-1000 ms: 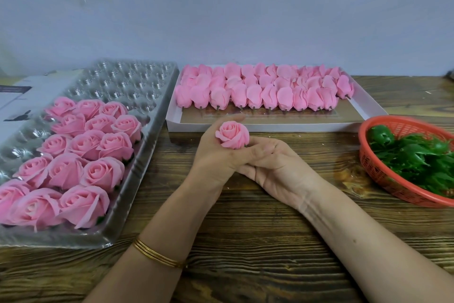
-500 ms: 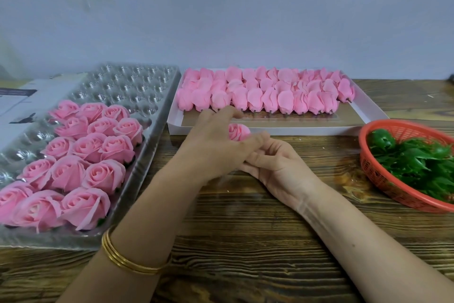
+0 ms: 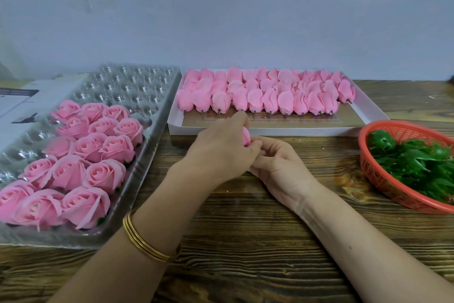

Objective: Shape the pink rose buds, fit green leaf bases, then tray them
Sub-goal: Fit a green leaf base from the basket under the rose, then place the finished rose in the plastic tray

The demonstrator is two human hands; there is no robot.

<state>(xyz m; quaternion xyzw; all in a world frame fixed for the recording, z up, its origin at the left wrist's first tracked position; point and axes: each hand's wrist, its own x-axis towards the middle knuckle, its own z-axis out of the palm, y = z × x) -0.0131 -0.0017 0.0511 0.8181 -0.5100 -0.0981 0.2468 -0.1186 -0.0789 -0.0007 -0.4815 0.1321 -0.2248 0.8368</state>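
Centre frame, the left hand [image 3: 221, 152] wrapped its grip round a soft-looking, crushable pink rose bud [image 3: 246, 136], probably best held at its base; the grip of the right hand [image 3: 282, 165] was hidden.

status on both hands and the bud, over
Left hand curled round small pink rose bud, hiding most of it. Right hand pinches its base. Red plastic basket of green leaf bases at right, nothing between.
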